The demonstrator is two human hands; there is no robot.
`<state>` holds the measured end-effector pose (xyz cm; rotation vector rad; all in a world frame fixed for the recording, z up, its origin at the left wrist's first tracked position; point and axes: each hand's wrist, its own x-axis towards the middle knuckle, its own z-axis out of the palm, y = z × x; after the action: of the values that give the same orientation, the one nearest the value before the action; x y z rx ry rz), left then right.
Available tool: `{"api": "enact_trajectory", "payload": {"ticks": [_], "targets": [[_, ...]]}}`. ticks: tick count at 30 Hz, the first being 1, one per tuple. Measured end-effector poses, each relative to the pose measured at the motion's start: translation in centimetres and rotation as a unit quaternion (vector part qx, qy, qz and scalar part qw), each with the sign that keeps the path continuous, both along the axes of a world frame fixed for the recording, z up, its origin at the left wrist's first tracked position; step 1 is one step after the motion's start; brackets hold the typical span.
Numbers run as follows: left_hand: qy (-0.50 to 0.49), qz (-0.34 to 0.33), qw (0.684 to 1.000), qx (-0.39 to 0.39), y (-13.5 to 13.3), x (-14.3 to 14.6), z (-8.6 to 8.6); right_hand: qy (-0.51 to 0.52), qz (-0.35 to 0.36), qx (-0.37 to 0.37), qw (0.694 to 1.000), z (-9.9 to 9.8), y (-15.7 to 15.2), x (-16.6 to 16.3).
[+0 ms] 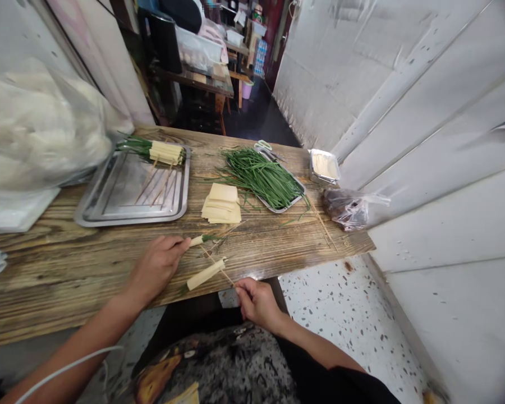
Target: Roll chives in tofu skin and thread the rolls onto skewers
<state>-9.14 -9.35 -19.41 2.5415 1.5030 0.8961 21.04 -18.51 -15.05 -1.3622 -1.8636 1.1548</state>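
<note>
My right hand [258, 300] pinches the near end of a thin wooden skewer [229, 278] at the table's front edge. A rolled tofu sheet [205, 274] with green chives at its end is threaded on that skewer. My left hand [157, 266] grips a second tofu roll [196, 241], chives sticking out at its right end, close to the skewer's far tip. Whether the tip has entered this roll I cannot tell. Beyond the hands lies a stack of flat tofu sheets [221, 205]. To its right, chives [265, 177] are heaped on a small metal tray [283, 210].
At left, a large metal tray [130, 216] bears finished skewered rolls [167, 152]. Green-handled scissors [263, 145] lie behind the chives. Loose skewers [322, 224], a foil box [324, 166] and a bagged dark item [349, 209] are at right. A big plastic bag [42, 129] stands left.
</note>
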Motion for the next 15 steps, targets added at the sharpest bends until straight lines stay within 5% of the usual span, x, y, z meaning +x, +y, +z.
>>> {"api": "enact_trajectory", "payload": {"ticks": [15], "targets": [[-0.001, -0.018, 1.000, -0.015, 0.3, 0.5, 0.6, -0.089, 0.019, 0.102, 0.991, -1.8, 0.8, -1.3]]}}
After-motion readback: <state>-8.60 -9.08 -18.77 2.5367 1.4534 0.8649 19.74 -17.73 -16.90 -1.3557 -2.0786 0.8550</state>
